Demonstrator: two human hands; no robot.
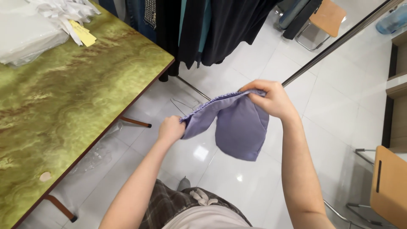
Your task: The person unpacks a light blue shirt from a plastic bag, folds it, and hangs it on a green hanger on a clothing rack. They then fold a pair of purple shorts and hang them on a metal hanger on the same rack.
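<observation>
One purple garment [237,127], two hands gripping it, left hand [171,129], right hand [273,99]

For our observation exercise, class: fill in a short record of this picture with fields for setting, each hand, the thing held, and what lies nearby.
Setting: white tiled floor beside a green marbled table
Left hand: shut on one end of the purple garment's gathered edge
Right hand: shut on the other end, raised higher
Purple garment: stretched between both hands, rest hanging down
On the table: clear plastic bags, white and yellow paper tags
Behind: dark clothes hanging on a rack
On the floor: wire hanger
Right edge: wooden chair
</observation>
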